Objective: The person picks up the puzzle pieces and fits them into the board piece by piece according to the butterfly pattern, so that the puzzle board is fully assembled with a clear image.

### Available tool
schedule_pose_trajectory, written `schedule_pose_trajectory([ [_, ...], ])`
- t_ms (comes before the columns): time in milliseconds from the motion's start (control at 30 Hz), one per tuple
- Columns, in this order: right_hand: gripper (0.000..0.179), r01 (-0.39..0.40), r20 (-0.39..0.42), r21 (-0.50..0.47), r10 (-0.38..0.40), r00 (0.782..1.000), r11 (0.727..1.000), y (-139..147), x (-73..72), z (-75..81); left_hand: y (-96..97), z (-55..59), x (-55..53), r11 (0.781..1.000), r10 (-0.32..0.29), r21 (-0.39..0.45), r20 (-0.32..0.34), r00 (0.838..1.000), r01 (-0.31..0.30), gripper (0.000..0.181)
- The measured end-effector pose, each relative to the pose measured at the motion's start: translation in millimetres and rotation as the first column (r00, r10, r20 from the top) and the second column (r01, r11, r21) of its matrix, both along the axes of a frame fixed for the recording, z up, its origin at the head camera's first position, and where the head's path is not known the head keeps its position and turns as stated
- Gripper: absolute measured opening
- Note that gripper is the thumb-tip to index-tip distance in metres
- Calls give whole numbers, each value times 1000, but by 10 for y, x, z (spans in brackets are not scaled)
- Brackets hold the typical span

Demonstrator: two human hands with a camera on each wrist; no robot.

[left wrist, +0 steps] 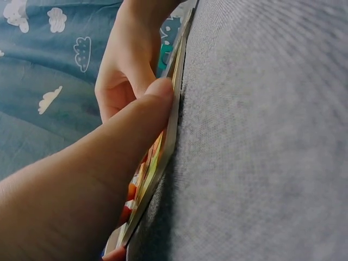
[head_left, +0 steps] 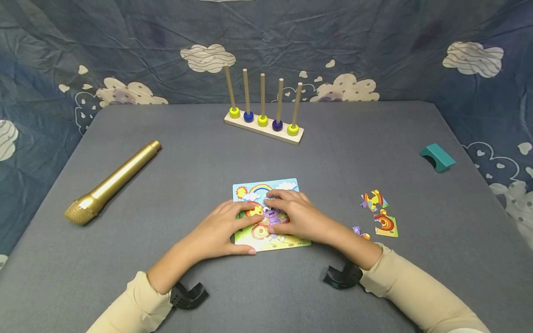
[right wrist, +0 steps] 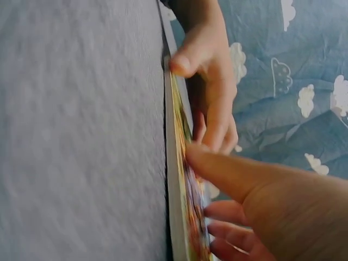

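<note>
A colourful jigsaw puzzle board (head_left: 272,243) with a sun, a rainbow and a purple cartoon figure lies flat on the grey table. My left hand (head_left: 218,230) rests over its left side, fingers spread on the picture and thumb near the front edge. Over the right half, my right hand (head_left: 303,217) touches the picture with its fingertips around the purple figure. In the left wrist view, the left thumb (left wrist: 157,98) lies along the rim of the board. From the right wrist, the board (right wrist: 174,174) appears edge-on, with right fingertips on its face. Parts of the picture are hidden beneath both hands.
Loose puzzle pieces (head_left: 387,225) lie right of the board, one partly behind the right forearm. A gold microphone (head_left: 120,178) is at the left, a pegged wooden stand (head_left: 266,131) with beads at the back, and a teal arch block (head_left: 439,157) near the right edge.
</note>
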State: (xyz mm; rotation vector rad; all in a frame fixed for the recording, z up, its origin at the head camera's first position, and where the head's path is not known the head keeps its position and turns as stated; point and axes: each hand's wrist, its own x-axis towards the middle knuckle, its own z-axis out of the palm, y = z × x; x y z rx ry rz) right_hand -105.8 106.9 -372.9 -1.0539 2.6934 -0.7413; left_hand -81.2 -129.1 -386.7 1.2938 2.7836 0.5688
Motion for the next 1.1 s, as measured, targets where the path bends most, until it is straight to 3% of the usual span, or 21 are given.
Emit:
schedule_pose_trajectory([
  [267, 66, -2, 90, -78, 9, 996, 997, 126, 6, 141, 0, 0, 8, 1000, 5, 10, 12, 1000, -5, 74],
  [467, 69, 51, -10, -184, -54, 998, 982, 411, 45, 367, 5, -2, 8, 1000, 10, 12, 17, 1000, -10, 75],
  [633, 73, 111, -109, -251, -142, 984, 962, 756, 101, 482, 11, -10, 3, 1000, 9, 19, 13, 1000, -9, 75],
  [833, 78, 201, -192, -259, -254, 948, 945, 1157, 136, 446, 10, -8, 8, 1000, 12, 18, 24, 1000, -12, 74],
  [967, 79, 283, -164, -240, -326, 931, 928, 1393, 155, 353, 5, -4, 9, 1000, 12, 14, 31, 999, -13, 74],
  [1100, 77, 329, -94, -222, -356, 930, 918, 1597, 141, 243, 1, -1, 9, 1000, 11, 16, 35, 999, -12, 74],
])
